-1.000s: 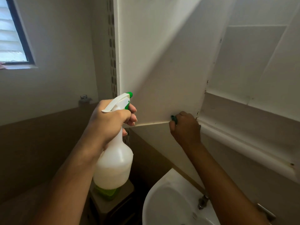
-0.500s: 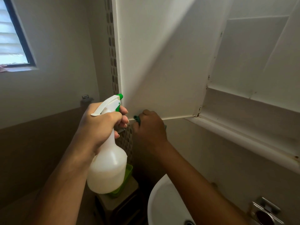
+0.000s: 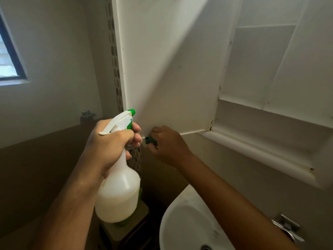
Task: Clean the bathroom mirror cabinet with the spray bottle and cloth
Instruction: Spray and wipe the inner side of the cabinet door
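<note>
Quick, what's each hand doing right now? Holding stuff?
Left hand: closed around the spray bottle, fingers on the trigger.
Right hand: closed on a green cloth at the cabinet door's bottom edge.

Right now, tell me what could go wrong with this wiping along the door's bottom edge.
1. The spray bottle nozzle points at the open cabinet door from close by, so a squeeze by the left hand would likely wet the right hand too.
2. The green cloth is bunched small in the right hand's grip; it may skip the dark grime at the hinge corner.
</note>
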`<control>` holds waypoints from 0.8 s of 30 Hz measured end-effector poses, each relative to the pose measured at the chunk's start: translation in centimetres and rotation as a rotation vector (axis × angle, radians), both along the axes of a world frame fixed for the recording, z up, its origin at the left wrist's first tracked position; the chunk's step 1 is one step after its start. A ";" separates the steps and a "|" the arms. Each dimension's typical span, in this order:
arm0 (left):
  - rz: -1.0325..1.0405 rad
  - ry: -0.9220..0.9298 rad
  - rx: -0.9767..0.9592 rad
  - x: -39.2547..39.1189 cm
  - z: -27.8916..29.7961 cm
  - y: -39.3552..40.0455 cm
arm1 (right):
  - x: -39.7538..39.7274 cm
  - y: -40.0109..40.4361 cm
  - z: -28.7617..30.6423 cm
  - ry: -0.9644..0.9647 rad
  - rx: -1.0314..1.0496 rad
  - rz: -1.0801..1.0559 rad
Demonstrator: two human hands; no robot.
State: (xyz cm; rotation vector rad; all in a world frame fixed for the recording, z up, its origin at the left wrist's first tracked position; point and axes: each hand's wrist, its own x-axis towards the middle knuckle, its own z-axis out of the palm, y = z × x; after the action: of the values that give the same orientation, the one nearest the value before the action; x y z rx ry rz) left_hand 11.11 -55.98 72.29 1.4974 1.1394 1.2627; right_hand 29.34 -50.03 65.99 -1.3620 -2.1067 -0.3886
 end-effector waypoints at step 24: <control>-0.523 -0.136 0.131 15.7 4.8 -1.1 | 16.3 -17.3 9.9 1.042 0.110 -0.360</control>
State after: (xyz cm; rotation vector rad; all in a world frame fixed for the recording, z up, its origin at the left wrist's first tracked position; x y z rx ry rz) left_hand 26.82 -57.11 77.13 1.6390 0.5306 1.0635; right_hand 45.59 -67.33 75.84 -1.4283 -0.9824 0.0840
